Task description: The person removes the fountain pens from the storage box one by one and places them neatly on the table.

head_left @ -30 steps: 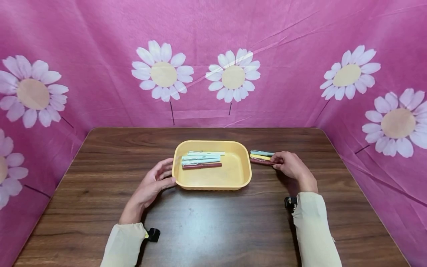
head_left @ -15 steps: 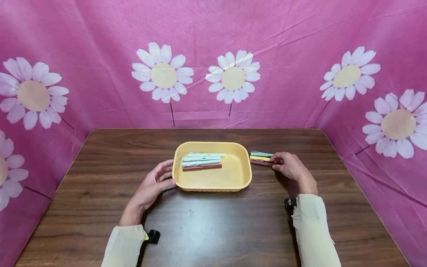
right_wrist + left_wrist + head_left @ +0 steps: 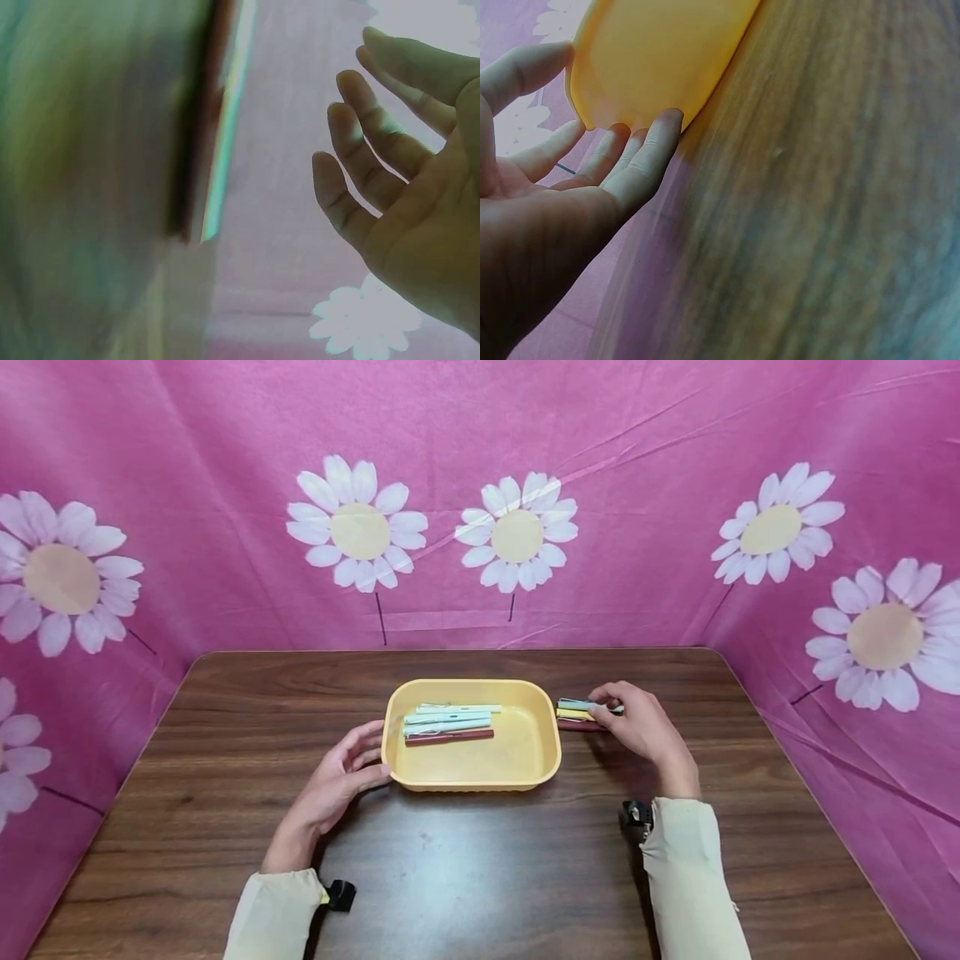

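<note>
A yellow plastic tray sits on the table, holding pale blue and whitish pens and a dark red pen on its left side. My left hand touches the tray's left end with its fingertips, thumb near the front corner. Right of the tray lie three pens side by side: grey-blue, yellow and dark red. Over their right part is my right hand. In the right wrist view its fingers are spread and loosely bent, apart from the blurred pens.
The brown wood-grain table ends at a back edge against a pink cloth printed with white daisies. Black wrist cameras sit at both sleeve cuffs. The tray's right inner half shows bare floor.
My right hand has lifted off the right ends of the pens and shifted left over them. The left hand stays at the tray. The head view has turned slightly.
</note>
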The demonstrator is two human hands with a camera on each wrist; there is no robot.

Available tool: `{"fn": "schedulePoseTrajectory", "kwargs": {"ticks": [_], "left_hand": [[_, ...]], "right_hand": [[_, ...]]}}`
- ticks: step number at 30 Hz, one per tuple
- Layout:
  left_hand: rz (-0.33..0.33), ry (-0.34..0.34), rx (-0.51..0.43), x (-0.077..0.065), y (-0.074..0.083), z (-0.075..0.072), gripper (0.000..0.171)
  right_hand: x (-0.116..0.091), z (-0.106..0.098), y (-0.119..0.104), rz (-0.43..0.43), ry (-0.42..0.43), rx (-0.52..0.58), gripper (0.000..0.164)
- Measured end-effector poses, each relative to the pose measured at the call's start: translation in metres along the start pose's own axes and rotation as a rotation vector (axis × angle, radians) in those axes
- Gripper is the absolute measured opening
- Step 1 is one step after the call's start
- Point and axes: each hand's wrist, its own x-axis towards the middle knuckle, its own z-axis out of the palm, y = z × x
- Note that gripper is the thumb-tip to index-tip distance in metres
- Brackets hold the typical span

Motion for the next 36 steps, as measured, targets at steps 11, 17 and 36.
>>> {"fn": "schedulePoseTrajectory", "kwargs": {"ticks": [11, 17, 36], "left_hand": [[0.013, 0.001, 0.005, -0.001, 0.001, -0.001, 0.07], [0.009, -0.004, 0.003, 0.0, 0.001, -0.001, 0.069], [0.003, 0.002, 0.012, -0.001, 0.001, 0.001, 0.069]], "right_hand": [[0.014, 0.013, -0.058, -0.062, 0.034, 0.202, 0.023], [0.018, 0.024, -0.067, -0.085, 0.019, 0.248, 0.021], [0.023, 0.056, -0.089, -0.137, -0.046, 0.331, 0.022]]}}
